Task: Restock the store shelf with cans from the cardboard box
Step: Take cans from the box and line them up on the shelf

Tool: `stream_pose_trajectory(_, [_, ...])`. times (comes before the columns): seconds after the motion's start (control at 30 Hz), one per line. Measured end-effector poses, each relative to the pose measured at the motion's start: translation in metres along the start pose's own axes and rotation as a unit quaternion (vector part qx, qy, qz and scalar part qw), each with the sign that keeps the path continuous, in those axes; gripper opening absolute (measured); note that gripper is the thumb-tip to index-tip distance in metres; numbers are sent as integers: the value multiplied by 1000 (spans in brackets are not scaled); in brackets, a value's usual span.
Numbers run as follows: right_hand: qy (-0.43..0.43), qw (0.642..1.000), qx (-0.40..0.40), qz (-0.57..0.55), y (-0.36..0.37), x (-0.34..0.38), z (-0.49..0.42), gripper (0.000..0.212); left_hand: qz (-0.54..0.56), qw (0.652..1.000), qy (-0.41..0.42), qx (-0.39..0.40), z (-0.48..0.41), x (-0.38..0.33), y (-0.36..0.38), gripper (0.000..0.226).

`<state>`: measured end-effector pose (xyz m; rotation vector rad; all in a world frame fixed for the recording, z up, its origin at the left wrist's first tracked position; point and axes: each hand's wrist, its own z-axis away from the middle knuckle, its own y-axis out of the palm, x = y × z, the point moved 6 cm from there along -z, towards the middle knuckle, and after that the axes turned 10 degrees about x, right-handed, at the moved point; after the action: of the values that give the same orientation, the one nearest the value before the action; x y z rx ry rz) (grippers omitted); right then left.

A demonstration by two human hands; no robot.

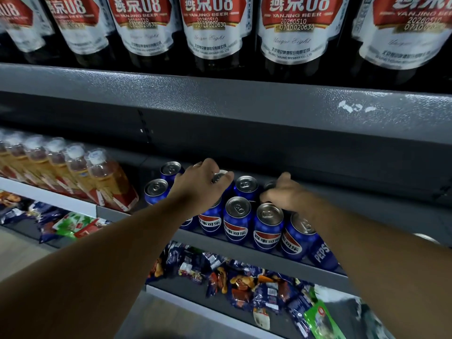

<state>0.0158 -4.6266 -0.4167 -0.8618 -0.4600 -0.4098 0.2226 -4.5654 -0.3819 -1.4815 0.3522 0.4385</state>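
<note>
On the shelf (210,243) — left hand (203,185) clasping one can (220,176), right hand (285,195) another can (269,185).

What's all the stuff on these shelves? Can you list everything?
Yanjing beer bottles: six, dark with red-and-white labels, top shelf.
Pepsi cans: about eleven, blue, middle shelf.
drink bottles: about six, orange with white caps, middle shelf, left.
snack packets: many, mixed colours, lower shelves.
shelves: several, grey, stacked.
left hand: grips a back-row can's top.
right hand: grips another back-row can.
</note>
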Motion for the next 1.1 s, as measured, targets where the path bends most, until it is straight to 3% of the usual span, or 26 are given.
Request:
stream_pose_trajectory(0.33, [9,999,22,26,0,5,4,78,-11,1000,-13,3,4,2,-9,49])
stream_pose_trajectory(0.43, [-15,999,-33,16,-6,12,9,85,-8,1000,-10,3,6,2,-12,45])
stream_pose_trajectory(0.53, [-50,993,-101,44,-12,31,18,78,-5,1000,-6,-1,11,3,-19,41])
stream_pose_trajectory(0.73, [-107,985,-135,9,8,78,37,71,0,1000,-4,-12,29,15,-42,48])
stream_pose_trajectory(1.1, [-239,955,-178,18,127,196,75,58,31,997,-53,-36,116,145,-94,51])
